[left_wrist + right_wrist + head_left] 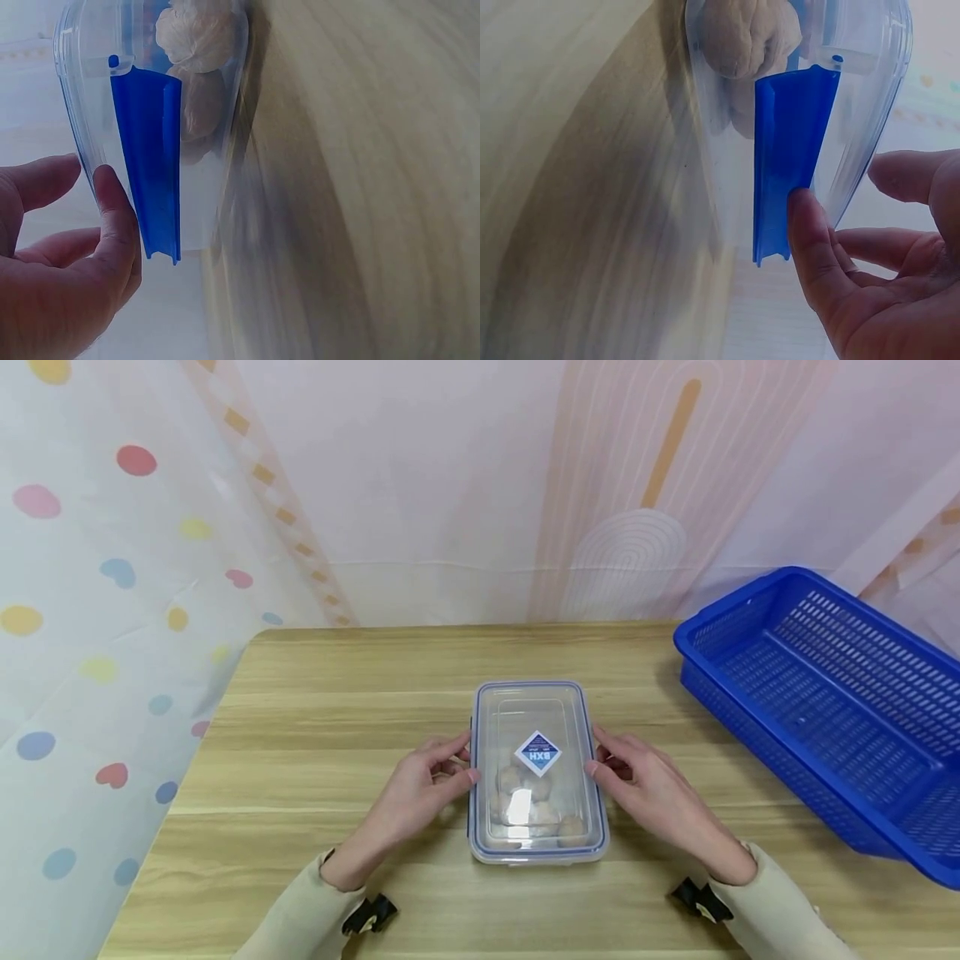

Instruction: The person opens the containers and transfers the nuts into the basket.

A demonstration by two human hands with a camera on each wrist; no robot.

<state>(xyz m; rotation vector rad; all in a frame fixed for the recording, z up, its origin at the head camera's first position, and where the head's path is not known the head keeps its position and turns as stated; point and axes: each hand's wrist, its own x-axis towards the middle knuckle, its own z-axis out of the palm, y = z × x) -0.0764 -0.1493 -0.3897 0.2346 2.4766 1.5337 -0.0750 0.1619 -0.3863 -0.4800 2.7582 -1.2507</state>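
A clear plastic food container (538,714) with a blue-edged lid lies flat on the table, long side pointing away from me. Several round, wrinkled, pale brown pieces (196,34) show inside, at the near end. My left hand (420,785) grips the container's left edge, thumb at the lid's rim and a forefinger beside the blue clip (150,161). On the opposite edge my right hand (648,781) mirrors this, its thumb at the rim and a fingertip on the right blue clip (791,161). A diamond-shaped label (538,753) is stuck on the lid.
A blue perforated plastic basket (780,743) stands on the right side of the wooden table (322,718), beyond my right hand. Patterned cloth (435,485) hangs behind the table and along its left side.
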